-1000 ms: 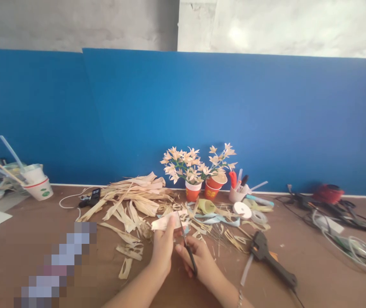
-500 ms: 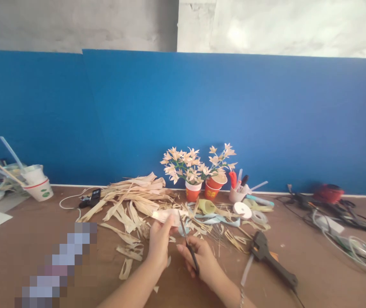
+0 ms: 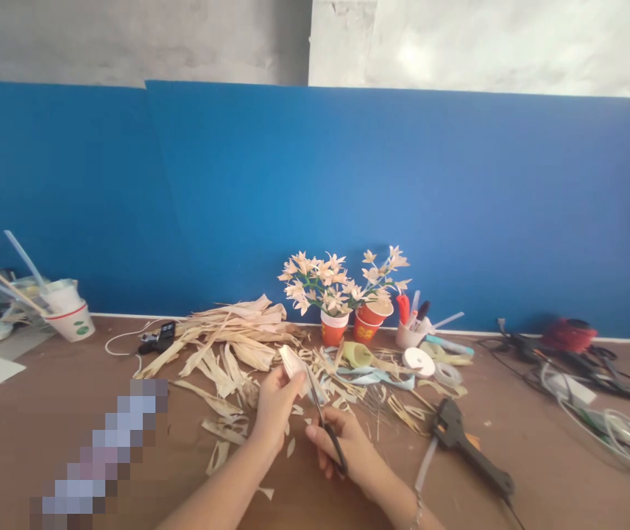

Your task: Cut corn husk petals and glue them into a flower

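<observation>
My left hand (image 3: 277,405) pinches a pale piece of corn husk (image 3: 291,362) between thumb and fingers. My right hand (image 3: 344,444) is closed round the dark handles of a pair of scissors (image 3: 323,421), whose blades reach up to the husk's right edge. Whether the blades are cutting into it cannot be made out. Small husk scraps (image 3: 291,447) lie on the table below my hands. Behind my left hand spreads a pile of dried husk strips (image 3: 238,324). White-petalled artificial flowers (image 3: 326,280) stand in a red and white paper cup (image 3: 333,329) beyond.
A hot glue gun (image 3: 469,445) lies right of my right hand. White tape rolls (image 3: 419,361) and a pen cup (image 3: 410,336) stand behind it. Tangled cables (image 3: 585,401) cover the far right. A cup with straws (image 3: 75,324) stands at left, before a blue partition (image 3: 238,184).
The husk in my left hand has turned from nearly level to tilted, its upper left end higher. My right hand and the scissors have shifted slightly right.
</observation>
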